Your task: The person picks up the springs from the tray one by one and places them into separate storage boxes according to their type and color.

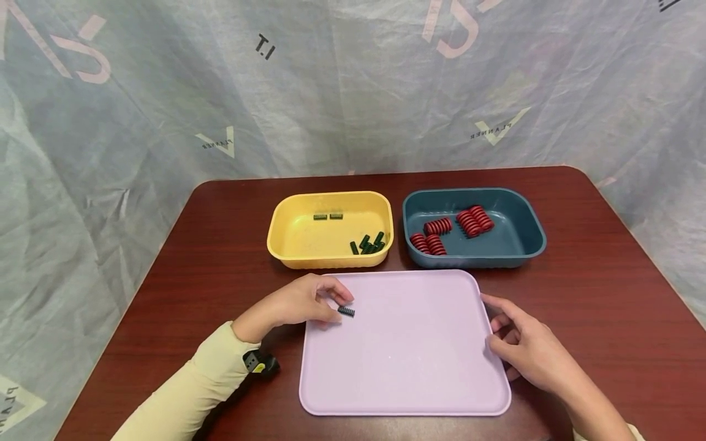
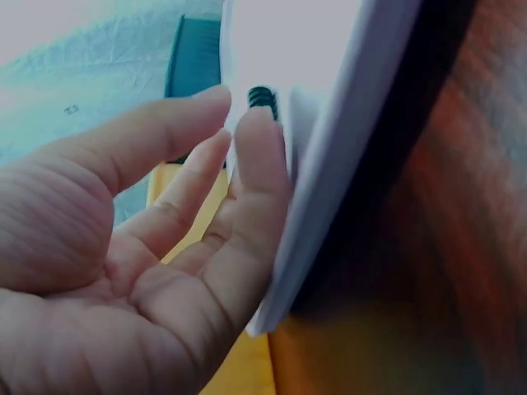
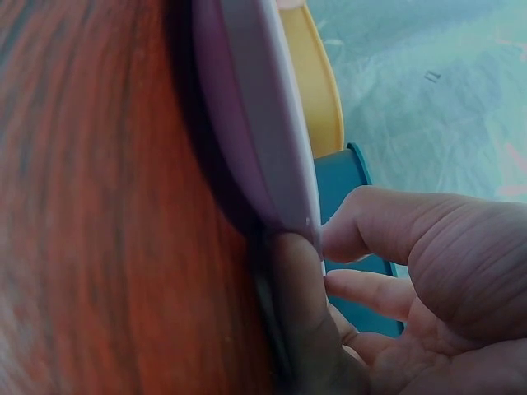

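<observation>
A small dark green coil spring [image 1: 346,311] lies on the lilac tray [image 1: 408,355], near its upper left corner. Right beside the spring is my left hand [image 1: 309,300], thumb and fingers bent with a gap between them. The left wrist view shows one fingertip in front of the spring [image 2: 262,99], partly covering it; contact is hard to tell. At the tray's right edge my right hand [image 1: 529,346] grips the rim. In the right wrist view the thumb is on one side of the tray rim [image 3: 284,123] and a finger on the other.
Behind the tray stands a yellow bin [image 1: 292,257] with several green springs [image 1: 371,246]. To its right is a teal bin [image 1: 496,260] holding several red springs [image 1: 438,226]. Everything rests on a dark red-brown wooden table [image 1: 595,263], with a grey sheet [image 1: 342,110] behind.
</observation>
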The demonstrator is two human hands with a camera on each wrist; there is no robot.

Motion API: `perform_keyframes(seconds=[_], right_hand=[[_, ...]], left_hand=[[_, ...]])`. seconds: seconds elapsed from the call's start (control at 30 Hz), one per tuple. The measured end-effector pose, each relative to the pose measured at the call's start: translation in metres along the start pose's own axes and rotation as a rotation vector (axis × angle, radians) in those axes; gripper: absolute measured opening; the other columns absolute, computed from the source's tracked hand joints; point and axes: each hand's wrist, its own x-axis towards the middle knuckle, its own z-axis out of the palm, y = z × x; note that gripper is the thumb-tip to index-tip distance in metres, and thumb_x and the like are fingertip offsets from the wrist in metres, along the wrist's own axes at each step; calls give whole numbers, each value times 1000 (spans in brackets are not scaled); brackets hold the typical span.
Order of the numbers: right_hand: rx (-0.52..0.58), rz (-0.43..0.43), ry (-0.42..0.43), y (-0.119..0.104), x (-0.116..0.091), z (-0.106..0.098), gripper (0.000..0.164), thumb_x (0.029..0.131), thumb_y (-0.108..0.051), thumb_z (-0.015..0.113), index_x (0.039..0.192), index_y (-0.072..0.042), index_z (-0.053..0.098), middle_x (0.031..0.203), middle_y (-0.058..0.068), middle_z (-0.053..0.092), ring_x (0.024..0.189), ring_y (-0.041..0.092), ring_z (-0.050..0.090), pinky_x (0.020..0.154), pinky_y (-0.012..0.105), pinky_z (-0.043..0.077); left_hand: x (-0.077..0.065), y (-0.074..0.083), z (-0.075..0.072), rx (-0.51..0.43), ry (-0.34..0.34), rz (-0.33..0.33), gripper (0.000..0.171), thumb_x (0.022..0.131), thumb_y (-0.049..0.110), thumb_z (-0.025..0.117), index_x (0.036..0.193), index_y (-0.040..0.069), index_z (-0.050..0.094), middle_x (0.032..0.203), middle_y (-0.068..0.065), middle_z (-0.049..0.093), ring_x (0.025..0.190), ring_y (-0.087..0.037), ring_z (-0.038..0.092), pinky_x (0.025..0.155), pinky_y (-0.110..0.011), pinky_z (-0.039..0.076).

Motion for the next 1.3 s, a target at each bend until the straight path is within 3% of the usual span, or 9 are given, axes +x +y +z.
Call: perform_keyframes(seconds=[0.27, 0.47, 0.63, 0.83, 1.07, 1.3], right_hand=[[1, -2, 1, 0, 0, 0, 71, 90, 3, 71, 154, -12, 43, 105, 13, 54, 67, 14, 59, 41, 36, 57], [2, -6, 5, 0, 0, 0, 71, 90, 3, 71, 153, -12, 44, 105, 13, 55, 67, 14, 59, 41, 36, 57], [-1, -5, 6, 0, 0, 0, 71, 90, 3, 71, 153, -12, 43, 105, 13, 54, 67, 14, 59, 41, 35, 57], [-1, -6, 11, 0, 0, 0, 71, 89, 4, 71, 153, -12, 44, 104, 13, 54, 67, 14, 58, 41, 36, 57], [5, -6, 9, 1, 0, 1, 71, 89, 4, 70, 153, -13, 44, 105, 13, 54, 67, 14, 59, 41, 36, 57], [-3, -9, 11, 1, 0, 1, 71, 89, 4, 70, 153, -13, 44, 105, 12, 53, 66, 13, 59, 41, 36, 56]], left_hand=[[7, 6, 10, 26, 32, -62, 24, 86, -6, 77, 108, 3, 73, 90, -6, 70, 59, -18, 63, 57, -31, 60], [6, 4, 7, 25, 27, -36, 20, 91, 3, 77, 111, 6, 74, 87, -5, 69, 58, -18, 60, 51, -33, 58], [5, 4, -1, -164, -30, 7, 32, 93, 3, 75, 124, -3, 67, 92, -11, 71, 69, -23, 66, 64, -39, 63], [2, 7, -12, -385, -112, 51, 49, 97, -1, 69, 142, -8, 52, 120, -23, 70, 88, -26, 71, 76, -34, 62], [-3, 17, -26, -499, -178, 90, 48, 104, 1, 58, 150, -4, 46, 132, -20, 66, 93, -18, 66, 76, -25, 59], [-2, 30, -49, -551, -136, 110, 46, 105, -5, 51, 151, 1, 48, 135, -20, 63, 94, -18, 67, 77, -25, 59]])
